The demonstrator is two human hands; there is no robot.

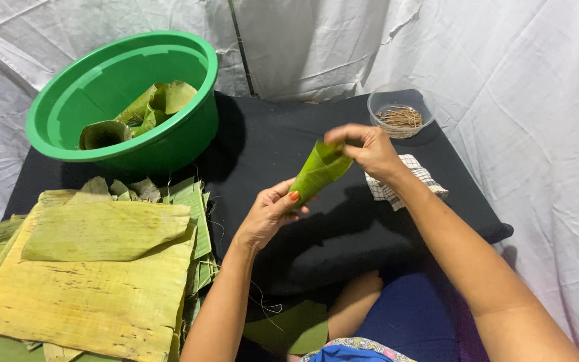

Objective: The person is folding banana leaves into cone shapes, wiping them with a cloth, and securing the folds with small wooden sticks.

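Fingers of both hands pinch a rolled green banana-leaf cone, which is held in the air above the black cloth-covered table, tilted so that its narrow end points down to the left and its wider open end sits up to the right. The left hand comes up from below with the forearm nearly upright, its thumb and curled fingers closed on the lower tip of the cone. The right hand reaches in from the right on a long, slanting forearm, wrist bent downward, with its fingertips pressed together on the upper rim of the cone. Behind the right hand, near the far right corner of the table, stands a small clear plastic bowl of thin brown sticks, and a checked white cloth lies under the right wrist. At the far left of the table a large round green plastic basin leans tilted toward the person, with several folded leaf cones inside it. Nearer on the left lies a stack of flat yellow-green banana leaf sheets, well apart from the hands. White fabric hangs behind and around the table. Nothing lies between the two hands and the cone they hold.
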